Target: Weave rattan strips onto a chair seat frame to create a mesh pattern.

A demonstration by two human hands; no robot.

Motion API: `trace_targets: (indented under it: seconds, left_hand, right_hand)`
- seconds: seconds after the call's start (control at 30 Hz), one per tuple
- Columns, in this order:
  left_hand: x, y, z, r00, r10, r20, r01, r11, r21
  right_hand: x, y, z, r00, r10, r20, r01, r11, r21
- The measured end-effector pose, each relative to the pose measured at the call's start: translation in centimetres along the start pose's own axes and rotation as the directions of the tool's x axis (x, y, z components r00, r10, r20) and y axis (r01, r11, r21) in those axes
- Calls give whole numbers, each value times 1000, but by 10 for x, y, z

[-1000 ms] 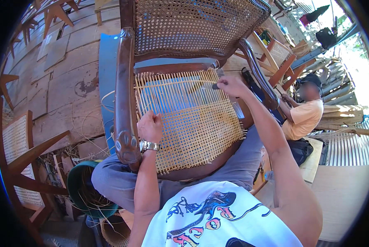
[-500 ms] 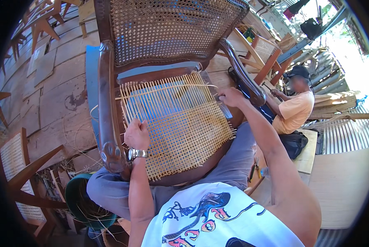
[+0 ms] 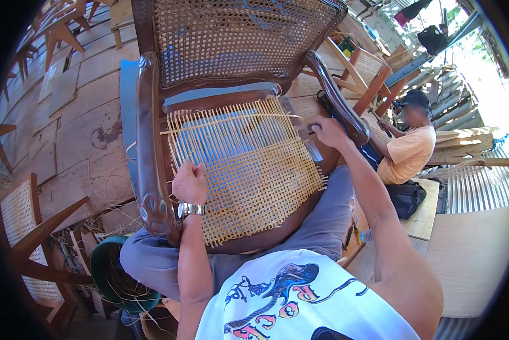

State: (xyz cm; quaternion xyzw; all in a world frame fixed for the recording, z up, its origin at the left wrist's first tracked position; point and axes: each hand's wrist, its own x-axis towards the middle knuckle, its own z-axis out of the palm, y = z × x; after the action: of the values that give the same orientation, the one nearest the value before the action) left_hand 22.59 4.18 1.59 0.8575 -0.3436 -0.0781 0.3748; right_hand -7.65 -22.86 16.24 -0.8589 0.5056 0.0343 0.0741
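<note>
A partly woven cane seat panel (image 3: 260, 187) lies across the seat of a dark carved wooden armchair (image 3: 149, 136) in front of me. Its near part is a tight grid; toward the back run loose parallel strands, crossed by one pale cane strip (image 3: 231, 120) whose end sticks out on the right. My left hand (image 3: 189, 182), a metal watch at its wrist, rests on the panel's left side with fingers curled closed; what they pinch is hidden. Just right of the strip's end hovers my right hand (image 3: 328, 134), thumb and forefinger apart, seemingly holding nothing.
The chair's cane backrest (image 3: 220, 45) rises behind the panel. A green bucket (image 3: 110, 272) with cane scraps stands at lower left, beside another caned chair frame (image 3: 24, 238). Pliers (image 3: 355, 229) lie by my right leg. At right, a person (image 3: 410, 141) sits working at another chair.
My right hand has moved slightly right and up, away from the strip's end, and its thumb and forefinger have parted. My left hand stays in place on the panel.
</note>
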Motion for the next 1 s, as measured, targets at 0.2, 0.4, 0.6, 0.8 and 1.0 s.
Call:
trace_targets:
  seconds: [0.2, 0.4, 0.6, 0.8, 1.0]
  left_hand:
    - [0, 15, -5, 999, -31, -32, 29, 999, -42]
    - [8, 14, 3, 997, -24, -68, 24, 1000, -4]
    - [16, 6, 9, 994, 37, -100, -28, 996, 90]
    - [1, 7, -8, 997, -36, 68, 31, 997, 77]
    - [1, 10, -10, 993, -65, 103, 55, 994, 93]
  right_hand:
    - [-12, -14, 4, 993, -99, -60, 110, 969, 220]
    - [-16, -17, 15, 990, -117, -80, 132, 966, 223]
    - [-70, -42, 39, 970, -70, -235, 134, 955, 265]
    - [-80, -51, 57, 966, -68, -250, 137, 953, 269]
    - [-56, -39, 63, 939, 10, -344, 146, 894, 423]
